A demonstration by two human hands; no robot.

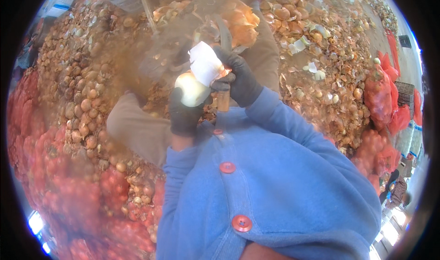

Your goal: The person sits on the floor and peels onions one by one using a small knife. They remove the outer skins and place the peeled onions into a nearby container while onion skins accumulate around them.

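Note:
My left hand (187, 114), in a dark glove, holds a pale peeled onion (193, 89) in front of my chest. My right hand (240, 76), gloved as well, grips a knife with a wooden handle (223, 101). The knife blade (224, 36) points up and away from me. Between the right thumb and fingers a broad white piece of onion skin (205, 62) is pinched; it overlaps the onion's upper edge, and I cannot tell whether it is still attached. Parts of both hands' fingers are hidden behind the onion and the skin.
Unpeeled onions (86, 105) lie heaped at the left, beside red mesh sacks (68, 191) of onions. Loose skins (323, 98) cover the ground at right, with filled red bags (378, 95) beyond. Stacked crates (405, 93) stand at far right. Haze blurs the upper middle.

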